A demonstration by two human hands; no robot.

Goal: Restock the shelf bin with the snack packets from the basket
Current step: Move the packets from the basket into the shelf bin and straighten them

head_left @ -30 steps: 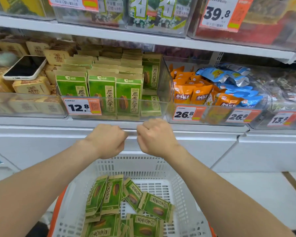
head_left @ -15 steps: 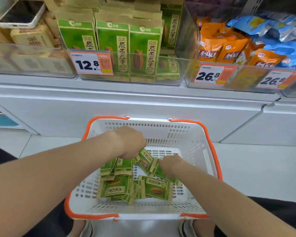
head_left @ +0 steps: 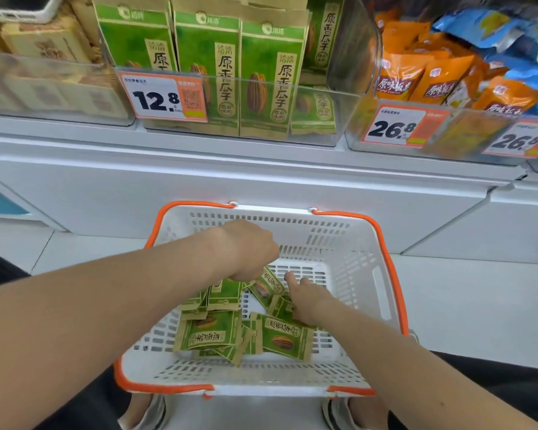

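A white basket with an orange rim (head_left: 389,274) sits on the floor in front of me, holding several small green snack packets (head_left: 288,335). My left hand (head_left: 249,249) reaches down into the basket with curled fingers and grips packets (head_left: 225,294) that stand up under it. My right hand (head_left: 306,301) lies low on the pile against another packet (head_left: 280,307); its thumb sticks out and its fingers are hidden. Above, the clear shelf bin (head_left: 343,100) with the 12.8 price tag (head_left: 165,97) holds upright rows of larger green packets (head_left: 271,82).
Right of that bin stands another clear bin of orange packets (head_left: 416,79) and blue packets (head_left: 494,29). To the left is a bin of tan boxes (head_left: 44,48) with a phone (head_left: 16,9) on top. A white cabinet front (head_left: 261,178) runs below the shelf. My shoes (head_left: 146,411) flank the basket.
Both hands dropped from the shelf edge into the basket. Since half a second ago the left hand closed on packets and the right hand's thumb lifted away from the pile.
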